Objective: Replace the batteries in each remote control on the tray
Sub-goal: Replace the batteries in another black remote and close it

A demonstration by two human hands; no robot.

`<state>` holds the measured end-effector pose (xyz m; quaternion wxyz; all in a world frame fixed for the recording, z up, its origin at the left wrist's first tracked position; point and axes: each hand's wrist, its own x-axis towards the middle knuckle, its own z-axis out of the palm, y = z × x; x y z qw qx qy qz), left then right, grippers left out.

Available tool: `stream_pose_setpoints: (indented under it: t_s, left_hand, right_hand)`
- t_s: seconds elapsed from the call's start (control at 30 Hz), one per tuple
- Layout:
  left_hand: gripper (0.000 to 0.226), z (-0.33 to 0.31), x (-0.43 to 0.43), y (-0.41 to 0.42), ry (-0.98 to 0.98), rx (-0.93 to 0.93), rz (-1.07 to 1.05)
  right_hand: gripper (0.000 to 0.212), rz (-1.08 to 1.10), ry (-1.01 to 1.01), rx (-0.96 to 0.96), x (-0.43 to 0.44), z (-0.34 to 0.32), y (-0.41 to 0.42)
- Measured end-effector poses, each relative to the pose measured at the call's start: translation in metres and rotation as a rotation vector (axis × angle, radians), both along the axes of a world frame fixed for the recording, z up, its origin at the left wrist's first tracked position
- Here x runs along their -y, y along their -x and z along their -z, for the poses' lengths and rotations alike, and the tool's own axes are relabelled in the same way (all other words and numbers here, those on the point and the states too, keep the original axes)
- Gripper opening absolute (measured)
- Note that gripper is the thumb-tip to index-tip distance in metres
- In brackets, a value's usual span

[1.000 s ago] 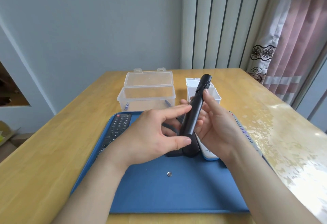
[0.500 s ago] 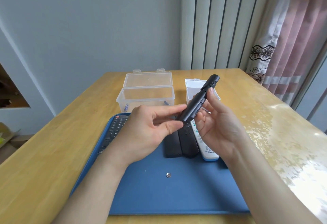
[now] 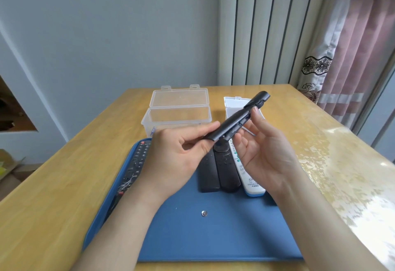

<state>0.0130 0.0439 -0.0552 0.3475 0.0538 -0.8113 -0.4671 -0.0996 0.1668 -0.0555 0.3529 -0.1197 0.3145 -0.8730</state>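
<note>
Head view: the wooden table [image 3: 64,185] carries a blue tray [image 3: 213,234] on the person's side, with a large clear box [image 3: 178,116] and a smaller clear box [image 3: 235,105] just beyond the tray's far edge. On the tray lie a long buttoned remote [image 3: 133,168] along the left rim, a pair of black remotes [image 3: 208,176] side by side in the middle, and a white remote [image 3: 250,178] just beside them on the right. Above these, both hands hold a slim black remote [image 3: 237,119] in the air. Its long axis rises from near left to far right, towards the smaller box. The left hand [image 3: 177,159] pinches the low near end between thumb and forefinger. The right hand [image 3: 263,153] cradles the middle, thumb on top beside a seam. A battery cover would probably slide along that axis. The hands are well above the lying remotes and apart from the boxes.
</note>
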Motion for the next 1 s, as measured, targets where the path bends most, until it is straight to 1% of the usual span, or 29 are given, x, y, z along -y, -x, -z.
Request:
stream_pose_setpoints:
  t_s: [0.07, 0.17, 0.27, 0.33, 0.4, 0.47, 0.6, 0.77, 0.9, 1.0]
  left_hand:
    - [0.033, -0.002, -0.001, -0.002, -0.011, 0.001, 0.024]
    - [0.042, -0.005, -0.002, -0.003, -0.031, 0.098, 0.122]
    - [0.044, -0.008, 0.000, -0.004, -0.104, 0.157, 0.217]
    - [0.048, -0.009, 0.000, -0.004, -0.151, 0.177, 0.266]
    - [0.048, -0.008, 0.000, -0.004, -0.156, 0.188, 0.257]
    - [0.042, -0.006, 0.000, -0.003, -0.150, 0.185, 0.201]
    - [0.041, -0.004, 0.006, -0.002, -0.171, 0.210, 0.180]
    - [0.042, -0.003, 0.009, -0.002, -0.116, 0.271, 0.210]
    - [0.043, -0.001, 0.005, 0.000, -0.114, 0.256, 0.188]
    - [0.042, 0.000, 0.004, 0.001, -0.102, 0.234, 0.167]
  right_hand:
    - [0.023, 0.000, 0.004, -0.019, 0.000, -0.001, -0.001]
    - [0.025, -0.026, -0.001, -0.068, 0.000, -0.001, -0.001]
    - [0.022, -0.064, -0.013, -0.114, 0.000, 0.001, -0.001]
    - [0.022, -0.087, -0.049, -0.193, 0.001, 0.003, -0.001]
    - [0.024, -0.103, -0.100, -0.284, 0.003, 0.005, -0.002]
    - [0.030, -0.115, -0.131, -0.346, 0.003, 0.007, -0.002]
    - [0.026, -0.120, -0.212, -0.459, -0.001, 0.003, 0.000]
    - [0.044, 0.082, -0.148, -0.415, -0.009, -0.005, 0.005]
    - [0.039, 0.122, -0.162, -0.518, -0.009, -0.003, 0.004]
    - [0.035, 0.128, -0.151, -0.544, -0.006, -0.003, 0.001]
